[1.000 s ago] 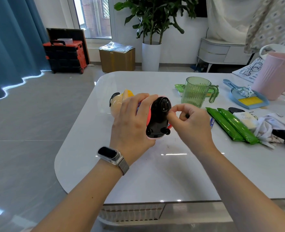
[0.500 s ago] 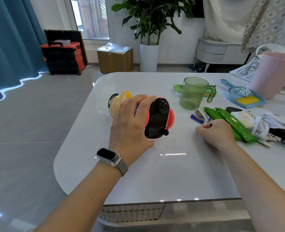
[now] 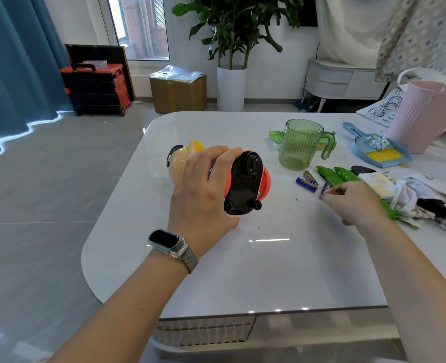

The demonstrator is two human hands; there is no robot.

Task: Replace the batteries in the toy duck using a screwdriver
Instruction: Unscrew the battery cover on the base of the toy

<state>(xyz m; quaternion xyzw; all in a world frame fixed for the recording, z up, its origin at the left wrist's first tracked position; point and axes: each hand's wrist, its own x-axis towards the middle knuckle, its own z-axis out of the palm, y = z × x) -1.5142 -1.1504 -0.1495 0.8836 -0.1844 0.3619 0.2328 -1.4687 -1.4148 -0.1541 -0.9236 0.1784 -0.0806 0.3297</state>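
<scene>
Head view, left to right. Teal curtain (image 3: 15, 69) hangs at 10 o'clock over a grey tiled floor (image 3: 46, 205); beyond it a red and black crate (image 3: 96, 87) stands before a dark panel, then a cardboard box (image 3: 178, 93) under a window, then a potted plant (image 3: 232, 61) in a white ribbed pot at 12 o'clock; a white cabinet (image 3: 340, 79) sits at 1 o'clock beneath pale drapery. The glossy white table (image 3: 256, 271) with rounded corners fills the lower middle. Toy duck (image 3: 243, 184) lies on its side on the table at centre, black underside turned towards the camera, pale head at 10 o'clock of the body; left hand (image 3: 203, 195), wrist wearing a band with a dark screen, curls its fingers over the duck's body and grips it. Green ribbed mug (image 3: 299, 144) stands at 1 o'clock of the duck; blue batteries (image 3: 307, 180) lie just beside its base. Right hand (image 3: 355, 203) rests low at the table at 3 o'clock, fingertips bunched by a further battery; whether they pinch it cannot be told. Green packets (image 3: 340, 175), a blue dustpan (image 3: 381, 150), crumpled cloth (image 3: 426, 195) and a pink ribbed bin (image 3: 426, 113) occupy the right edge.
</scene>
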